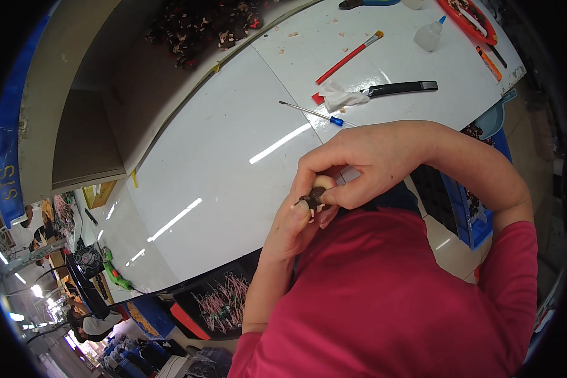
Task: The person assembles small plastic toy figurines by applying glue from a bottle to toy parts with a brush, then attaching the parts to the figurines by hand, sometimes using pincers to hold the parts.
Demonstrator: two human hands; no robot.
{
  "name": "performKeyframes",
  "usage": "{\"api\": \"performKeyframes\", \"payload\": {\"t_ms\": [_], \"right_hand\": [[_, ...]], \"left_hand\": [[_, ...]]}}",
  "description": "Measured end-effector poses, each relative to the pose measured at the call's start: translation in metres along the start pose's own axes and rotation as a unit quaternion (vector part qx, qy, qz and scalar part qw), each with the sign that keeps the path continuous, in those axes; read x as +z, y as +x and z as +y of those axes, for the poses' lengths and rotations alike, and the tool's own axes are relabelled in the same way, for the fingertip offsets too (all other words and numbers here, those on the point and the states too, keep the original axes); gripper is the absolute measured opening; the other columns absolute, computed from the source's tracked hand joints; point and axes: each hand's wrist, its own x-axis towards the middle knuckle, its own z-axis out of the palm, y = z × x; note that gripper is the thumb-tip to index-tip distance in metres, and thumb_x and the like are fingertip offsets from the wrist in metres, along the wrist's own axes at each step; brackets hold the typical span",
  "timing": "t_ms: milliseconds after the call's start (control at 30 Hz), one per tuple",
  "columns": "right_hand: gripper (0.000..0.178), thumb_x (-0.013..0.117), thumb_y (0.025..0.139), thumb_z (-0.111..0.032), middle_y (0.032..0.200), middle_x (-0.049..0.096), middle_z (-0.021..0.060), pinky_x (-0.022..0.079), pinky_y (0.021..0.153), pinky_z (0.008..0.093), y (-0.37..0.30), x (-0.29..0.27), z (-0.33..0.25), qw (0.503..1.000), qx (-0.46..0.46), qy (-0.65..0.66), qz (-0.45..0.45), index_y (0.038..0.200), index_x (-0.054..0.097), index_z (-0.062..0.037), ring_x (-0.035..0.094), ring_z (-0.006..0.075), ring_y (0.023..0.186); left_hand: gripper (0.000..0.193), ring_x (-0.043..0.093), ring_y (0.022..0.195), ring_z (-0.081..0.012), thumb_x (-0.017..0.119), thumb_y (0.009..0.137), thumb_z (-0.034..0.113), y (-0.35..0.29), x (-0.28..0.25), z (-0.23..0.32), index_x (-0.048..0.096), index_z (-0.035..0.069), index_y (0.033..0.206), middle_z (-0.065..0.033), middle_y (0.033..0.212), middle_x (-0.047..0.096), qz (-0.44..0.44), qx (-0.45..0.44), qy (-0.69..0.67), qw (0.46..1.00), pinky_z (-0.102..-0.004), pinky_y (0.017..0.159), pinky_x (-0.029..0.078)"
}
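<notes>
Both my hands meet close to my body, just over the near edge of the white table (227, 126). Between them is a small dark brown piece (315, 197) with pale bits; its exact kind I cannot make out. My left hand (290, 228) is closed on it from below, thumb pressed against its side. From the right, my right hand (375, 160) pinches it between thumb and bent fingers, partly hiding it. Beyond the hands lies a screwdriver (336, 120) with a blue handle and thin metal shaft. Behind that, a black-handled tool (403, 89) has white tissue (341, 97) at one end.
A red-handled brush (349, 58), a clear squeeze bottle (428, 36) and a red basket (466, 19) stand farther back. Many dark brown pieces (201, 31) are piled on a shelf, upper left. A black bin (223, 302) of thin pinkish pieces sits below the table, near a green tool (114, 272).
</notes>
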Motion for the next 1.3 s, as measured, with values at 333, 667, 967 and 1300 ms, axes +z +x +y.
{"api": "performKeyframes", "payload": {"t_ms": [333,667,967,1300], "right_hand": [[0.025,0.054,0.085,-0.012,0.081,0.055,0.0014,0.049,0.081,0.0251,-0.003,-0.001,0.008,0.997,-0.029,0.072,0.026,0.106,0.054,0.0018,0.058,0.0097,0.081],[0.029,0.058,0.084,-0.004,0.102,0.060,0.0108,0.045,0.092,0.0301,-0.021,0.014,0.003,0.977,-0.135,0.033,0.164,0.113,0.052,0.0011,0.058,0.0178,0.102],[0.005,0.057,0.088,-0.005,0.083,0.057,0.0073,0.045,0.073,0.0263,-0.119,0.028,0.043,0.727,-0.169,-0.079,0.661,0.088,0.052,-0.0040,0.053,0.0120,0.075],[0.056,0.067,0.084,-0.025,0.130,0.046,0.0176,0.040,0.096,0.0331,-0.143,-0.079,0.075,0.635,0.042,-0.252,0.729,0.128,0.043,0.0011,0.047,0.0248,0.121]], "left_hand": [[0.055,0.043,0.074,-0.0091,0.055,0.083,0.053,0.006,0.007,0.001,0.049,0.002,0.102,-0.0018,0.088,0.046,0.029,-0.013,0.031,0.999,-0.0232,0.065,0.036],[0.053,0.041,0.070,-0.0063,0.054,0.084,0.049,-0.004,0.021,0.009,0.049,0.001,0.106,-0.0015,0.081,0.047,0.079,0.053,0.174,0.980,-0.0211,0.061,0.032],[0.033,0.043,0.067,-0.0126,0.066,0.076,0.013,0.016,0.024,0.018,0.052,0.004,0.104,-0.0044,0.081,0.048,0.108,0.145,0.429,0.885,-0.0248,0.059,0.037],[0.035,0.043,0.068,-0.0194,0.071,0.074,0.013,0.021,0.029,0.005,0.052,0.009,0.103,-0.0054,0.079,0.048,0.142,0.195,0.475,0.846,-0.0292,0.058,0.038]]}}
